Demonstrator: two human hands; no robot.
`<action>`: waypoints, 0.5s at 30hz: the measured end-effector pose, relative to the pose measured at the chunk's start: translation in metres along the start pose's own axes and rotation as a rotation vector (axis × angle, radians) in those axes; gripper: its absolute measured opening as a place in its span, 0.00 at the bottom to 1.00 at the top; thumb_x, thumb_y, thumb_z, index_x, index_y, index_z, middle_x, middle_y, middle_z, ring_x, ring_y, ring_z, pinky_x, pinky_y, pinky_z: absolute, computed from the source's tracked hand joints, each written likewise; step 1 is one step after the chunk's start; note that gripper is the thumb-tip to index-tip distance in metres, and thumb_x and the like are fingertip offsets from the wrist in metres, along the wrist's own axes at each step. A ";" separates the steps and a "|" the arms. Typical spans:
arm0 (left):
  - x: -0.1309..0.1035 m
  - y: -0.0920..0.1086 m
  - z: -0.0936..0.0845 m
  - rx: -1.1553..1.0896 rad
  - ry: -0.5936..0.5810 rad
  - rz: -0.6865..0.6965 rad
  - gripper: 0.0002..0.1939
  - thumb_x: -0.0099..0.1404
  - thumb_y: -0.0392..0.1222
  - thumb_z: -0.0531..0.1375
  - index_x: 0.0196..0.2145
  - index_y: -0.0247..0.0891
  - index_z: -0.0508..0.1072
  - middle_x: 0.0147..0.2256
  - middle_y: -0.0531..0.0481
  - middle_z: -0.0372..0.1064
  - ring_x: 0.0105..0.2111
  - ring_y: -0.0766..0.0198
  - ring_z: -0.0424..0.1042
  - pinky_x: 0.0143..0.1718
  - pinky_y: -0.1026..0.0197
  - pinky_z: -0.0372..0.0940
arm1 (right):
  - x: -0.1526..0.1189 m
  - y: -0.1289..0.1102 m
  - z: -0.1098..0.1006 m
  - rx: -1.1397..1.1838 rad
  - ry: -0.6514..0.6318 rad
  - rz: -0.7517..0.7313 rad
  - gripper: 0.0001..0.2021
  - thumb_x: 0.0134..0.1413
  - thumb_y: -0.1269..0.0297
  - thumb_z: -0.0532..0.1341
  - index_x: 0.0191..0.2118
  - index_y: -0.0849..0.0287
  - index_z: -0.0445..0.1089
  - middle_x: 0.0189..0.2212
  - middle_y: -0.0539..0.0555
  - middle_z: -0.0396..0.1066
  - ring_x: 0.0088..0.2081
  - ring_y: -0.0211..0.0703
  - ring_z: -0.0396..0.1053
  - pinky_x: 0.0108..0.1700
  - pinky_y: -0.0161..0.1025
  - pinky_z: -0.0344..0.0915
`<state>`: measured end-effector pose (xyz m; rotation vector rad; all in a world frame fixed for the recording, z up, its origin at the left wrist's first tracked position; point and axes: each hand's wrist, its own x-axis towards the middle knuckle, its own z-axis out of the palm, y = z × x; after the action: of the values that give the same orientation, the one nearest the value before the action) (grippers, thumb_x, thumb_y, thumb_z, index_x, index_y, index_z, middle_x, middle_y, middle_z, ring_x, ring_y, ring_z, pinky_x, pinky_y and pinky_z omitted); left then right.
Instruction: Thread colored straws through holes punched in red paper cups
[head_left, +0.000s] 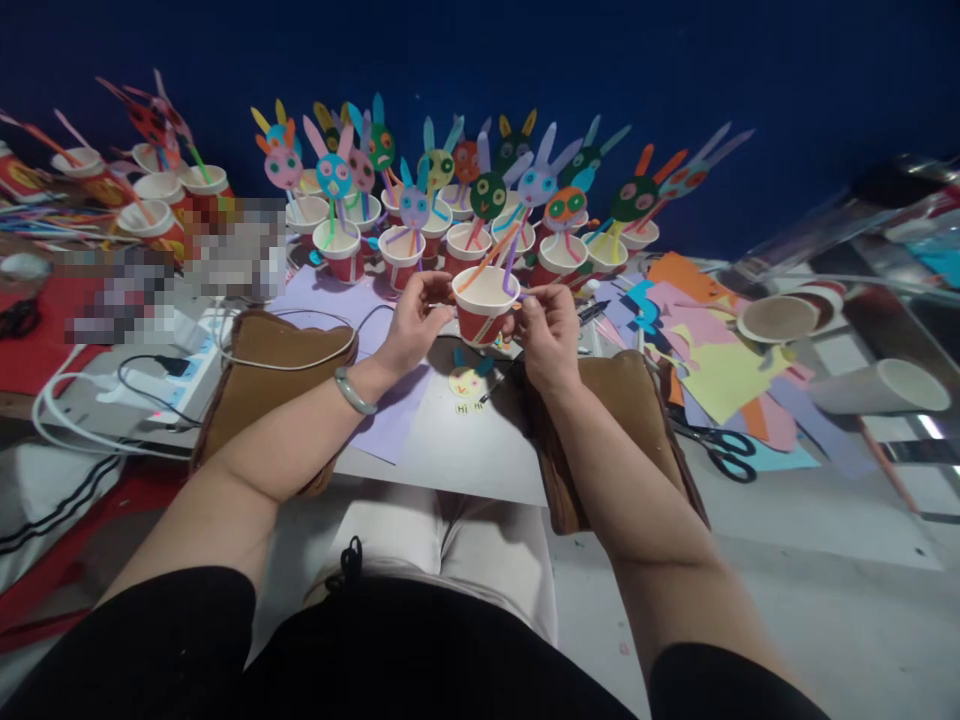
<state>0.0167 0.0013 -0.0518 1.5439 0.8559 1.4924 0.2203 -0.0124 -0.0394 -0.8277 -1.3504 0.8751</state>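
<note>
Between my hands is a red-and-white paper cup (pixel 480 325), raised a little above the table and tipped so its inside shows. An orange straw (pixel 486 262) and a bent purple straw (pixel 511 262) stick up from it. My left hand (pixel 420 318) is closed on the cup's left side. At the cup's right side, my right hand (pixel 551 328) pinches near the low end of the purple straw; the fingertips partly hide the grip. Below the cup lies a round yellow paper face (pixel 466 381), with small "Hi" paper pieces (pixel 469 408) beside it.
Several cups with paper rabbit heads on straws (pixel 401 243) stand behind. Coloured paper scraps (pixel 712 360), scissors (pixel 731 455) and a white cup (pixel 885 387) lie at right. Brown cushions (pixel 262 385) sit under both forearms. Left are a power strip (pixel 191 365) and cables.
</note>
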 end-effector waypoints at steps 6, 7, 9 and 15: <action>0.000 0.010 0.001 0.033 0.028 -0.013 0.11 0.68 0.49 0.64 0.41 0.39 0.72 0.38 0.48 0.74 0.37 0.66 0.74 0.40 0.62 0.71 | 0.000 -0.002 0.003 0.016 0.035 -0.018 0.21 0.60 0.38 0.66 0.41 0.50 0.64 0.24 0.43 0.65 0.21 0.36 0.69 0.25 0.37 0.69; 0.000 0.012 0.002 0.038 0.026 -0.017 0.13 0.68 0.51 0.64 0.40 0.39 0.72 0.36 0.49 0.74 0.35 0.66 0.73 0.39 0.62 0.71 | 0.000 -0.002 0.003 0.013 0.037 -0.019 0.22 0.60 0.38 0.66 0.41 0.50 0.64 0.23 0.42 0.65 0.21 0.36 0.69 0.25 0.37 0.69; 0.000 0.015 0.002 0.030 0.027 -0.029 0.17 0.67 0.56 0.65 0.39 0.39 0.72 0.34 0.51 0.73 0.32 0.68 0.72 0.37 0.63 0.70 | 0.000 -0.003 0.002 0.007 0.031 -0.022 0.21 0.60 0.38 0.66 0.41 0.50 0.64 0.22 0.42 0.65 0.21 0.36 0.69 0.25 0.37 0.69; 0.002 0.025 0.004 -0.164 -0.004 -0.231 0.14 0.66 0.49 0.68 0.36 0.39 0.70 0.26 0.57 0.68 0.22 0.72 0.67 0.25 0.67 0.63 | 0.001 -0.001 0.001 0.020 0.025 -0.043 0.20 0.61 0.39 0.66 0.41 0.49 0.63 0.22 0.41 0.65 0.19 0.35 0.68 0.23 0.36 0.69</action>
<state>0.0193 -0.0082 -0.0286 1.2820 0.8561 1.3557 0.2194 -0.0115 -0.0379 -0.7890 -1.3308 0.8413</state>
